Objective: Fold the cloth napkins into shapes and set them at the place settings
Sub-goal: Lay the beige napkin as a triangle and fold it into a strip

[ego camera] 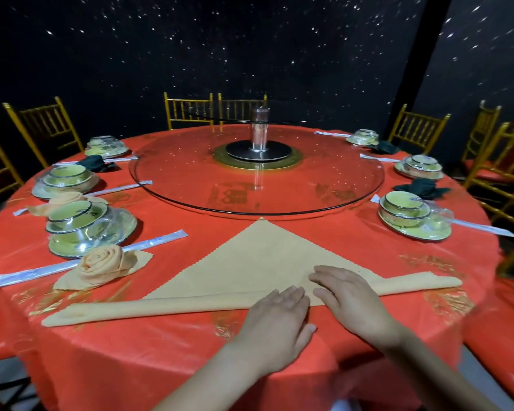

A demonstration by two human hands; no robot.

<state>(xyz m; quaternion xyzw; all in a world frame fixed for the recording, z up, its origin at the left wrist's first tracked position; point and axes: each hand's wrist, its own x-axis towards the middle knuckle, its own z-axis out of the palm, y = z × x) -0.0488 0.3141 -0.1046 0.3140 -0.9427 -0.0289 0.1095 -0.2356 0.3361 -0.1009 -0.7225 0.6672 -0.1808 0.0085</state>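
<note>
Both hands lie flat and uncurled, gripping nothing. The left hand (pixel 279 318) presses straight fingers onto the rolled lower edge of the tan napkin (pixel 258 262). The right hand (pixel 350 301), just beside it, rests palm-down across the same roll and the flat cloth above it. Round table (pixel 190 366): covered in red cloth with gold printed motifs, too distorted to read. Glass turntable (pixel 172 185): clear, on a metal hub, lying beyond the napkin. The tan napkin lies at the near edge of the table, between the person and the turntable. It forms a triangle, apex pointing at the turntable's rim, with its base rolled into a long narrow band that runs left to right and tapers at both ends. Its left slanting edge shows a zigzag cut. Film-wrapped bowls on plates (pixel 86 229), yellow-green, ring the table. A rose-shaped napkin (pixel 101 269), peach, sits at the near left setting, touching a chopstick sleeve (pixel 155 241). A dark green napkin (pixel 422 188) lies folded at a right-hand setting. Writing: blue print on the chopstick sleeve and dark marks on the bowls are too small to read.
</note>
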